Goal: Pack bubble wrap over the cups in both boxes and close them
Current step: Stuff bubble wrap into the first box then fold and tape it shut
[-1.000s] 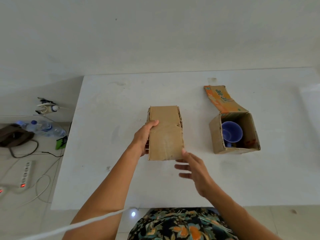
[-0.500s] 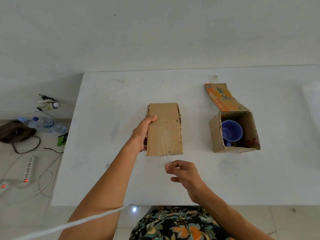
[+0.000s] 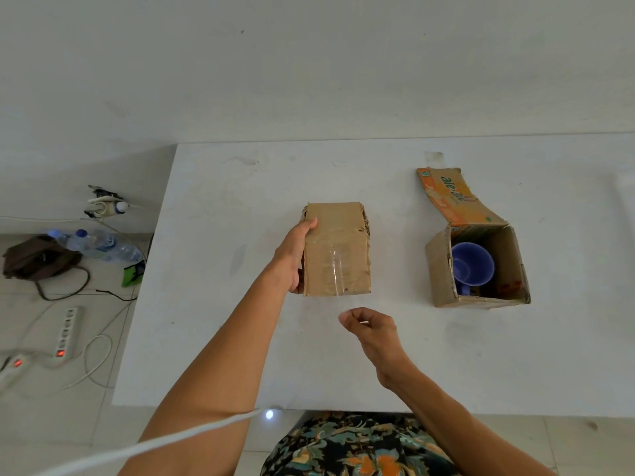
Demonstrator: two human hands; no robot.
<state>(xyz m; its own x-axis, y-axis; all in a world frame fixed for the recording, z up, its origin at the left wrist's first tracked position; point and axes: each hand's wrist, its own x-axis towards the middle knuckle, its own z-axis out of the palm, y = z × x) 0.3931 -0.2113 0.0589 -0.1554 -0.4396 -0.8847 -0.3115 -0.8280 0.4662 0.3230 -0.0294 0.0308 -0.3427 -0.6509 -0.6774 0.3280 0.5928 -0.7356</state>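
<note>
A closed plain cardboard box (image 3: 338, 250) stands mid-table, with a glossy clear strip running down its top flap. My left hand (image 3: 294, 259) grips its left side, thumb on the top edge. My right hand (image 3: 369, 326) hovers just in front of the box, apart from it. Its fingers are curled with the thumb against the fingertips, and I see nothing held in them. To the right stands a second box (image 3: 438, 269), open, with its orange printed flap (image 3: 453, 197) folded back. A blue cup (image 3: 472, 264) lies inside it, uncovered. No bubble wrap is in view.
The white table (image 3: 213, 338) meets a white wall at the back; its left and near edges are in view. On the floor to the left lie water bottles (image 3: 99, 245), a brown bag (image 3: 32, 259), power strips (image 3: 65, 333) and cables. A white cord (image 3: 192, 431) crosses my left forearm.
My right hand left the front edge of the closed box, drew back toward me and curled its fingers. My left hand stayed on the box's left side.
</note>
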